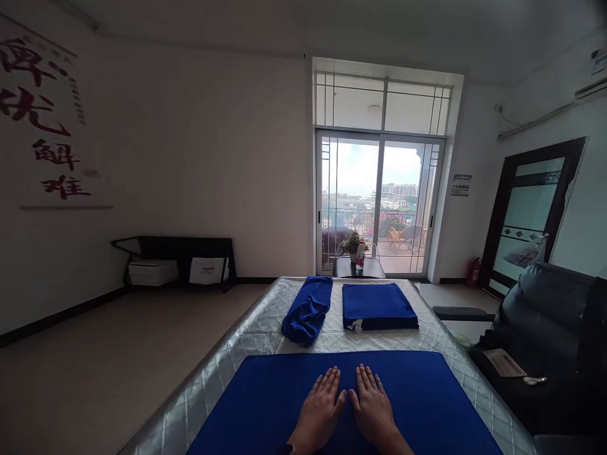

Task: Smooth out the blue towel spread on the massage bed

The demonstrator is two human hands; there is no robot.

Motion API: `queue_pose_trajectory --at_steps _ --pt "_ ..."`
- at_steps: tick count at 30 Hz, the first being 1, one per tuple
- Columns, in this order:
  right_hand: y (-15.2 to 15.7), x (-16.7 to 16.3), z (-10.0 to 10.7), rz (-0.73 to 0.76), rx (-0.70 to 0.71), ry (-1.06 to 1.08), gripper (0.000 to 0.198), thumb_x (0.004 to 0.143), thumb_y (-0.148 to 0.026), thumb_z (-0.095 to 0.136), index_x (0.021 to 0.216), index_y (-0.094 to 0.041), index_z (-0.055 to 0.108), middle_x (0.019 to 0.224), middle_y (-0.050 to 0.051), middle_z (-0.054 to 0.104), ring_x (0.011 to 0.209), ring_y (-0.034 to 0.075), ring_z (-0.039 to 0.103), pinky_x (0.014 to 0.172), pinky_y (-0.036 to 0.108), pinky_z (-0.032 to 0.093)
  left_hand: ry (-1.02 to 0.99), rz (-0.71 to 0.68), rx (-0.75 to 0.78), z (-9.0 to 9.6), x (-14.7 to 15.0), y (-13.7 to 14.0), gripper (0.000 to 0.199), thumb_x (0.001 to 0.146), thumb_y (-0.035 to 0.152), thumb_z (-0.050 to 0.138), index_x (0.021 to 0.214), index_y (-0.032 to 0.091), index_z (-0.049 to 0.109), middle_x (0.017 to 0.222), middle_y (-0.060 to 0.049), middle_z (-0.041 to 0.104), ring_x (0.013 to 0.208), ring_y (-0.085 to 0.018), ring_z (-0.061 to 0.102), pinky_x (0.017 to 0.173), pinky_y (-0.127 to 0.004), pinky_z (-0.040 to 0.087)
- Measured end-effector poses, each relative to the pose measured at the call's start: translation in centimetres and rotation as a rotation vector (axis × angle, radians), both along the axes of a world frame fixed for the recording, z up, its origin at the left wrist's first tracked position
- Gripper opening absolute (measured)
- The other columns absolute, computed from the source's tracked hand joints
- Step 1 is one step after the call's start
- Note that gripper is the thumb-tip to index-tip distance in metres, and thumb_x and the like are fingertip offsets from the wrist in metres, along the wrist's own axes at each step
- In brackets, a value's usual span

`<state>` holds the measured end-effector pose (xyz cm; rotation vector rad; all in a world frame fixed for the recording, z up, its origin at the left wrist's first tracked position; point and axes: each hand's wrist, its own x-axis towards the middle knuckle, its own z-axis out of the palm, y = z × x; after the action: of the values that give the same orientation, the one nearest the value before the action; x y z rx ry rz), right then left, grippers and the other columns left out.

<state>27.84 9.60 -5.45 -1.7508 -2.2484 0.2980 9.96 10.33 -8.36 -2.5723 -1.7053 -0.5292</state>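
A blue cloth (270,395) lies spread flat over the near part of the table. Both hands rest palm down on it, close together near its middle. My left hand (322,401) has its fingers stretched forward and holds nothing. Likewise flat, my right hand (372,401) has straight fingers pointing away from me. Beyond the cloth, a crumpled blue cloth (308,313) lies on the left. To its right sits a neatly folded stack of blue cloth (379,305) with a white tag at its near edge.
A silvery quilted cover (256,328) drapes the table. Past its far end stands a small black table (341,268) with a plant and a bottle (360,256). A black leather chair (545,316) flanks the right side. At left is a low black shelf (184,246).
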Motion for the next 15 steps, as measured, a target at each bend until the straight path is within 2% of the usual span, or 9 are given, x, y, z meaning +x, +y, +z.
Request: queue_pose_trajectory --at_steps 4,15 --pt "0.1 -0.1 0.0 -0.015 0.001 -0.010 0.065 0.097 -0.048 0.024 0.154 -0.018 0.031 0.160 0.003 0.026 0.149 0.021 0.021 0.122 0.043 0.017 -0.002 0.031 -0.023 0.1 -0.4 -0.1 0.055 0.102 0.046 0.027 0.152 0.023 0.033 0.156 -0.010 0.039 0.144 -0.026 0.036 0.117 -0.049 0.036" --pt "0.0 0.5 0.3 -0.026 -0.032 -0.048 0.068 0.097 -0.049 0.022 0.155 -0.013 0.025 0.161 0.005 0.024 0.150 0.020 0.017 0.123 0.041 0.013 0.005 0.074 -0.060 1.2 -1.2 -0.7 0.058 0.102 0.045 0.024 0.152 0.017 0.034 0.157 -0.010 0.037 0.146 -0.023 0.031 0.120 -0.046 0.033"
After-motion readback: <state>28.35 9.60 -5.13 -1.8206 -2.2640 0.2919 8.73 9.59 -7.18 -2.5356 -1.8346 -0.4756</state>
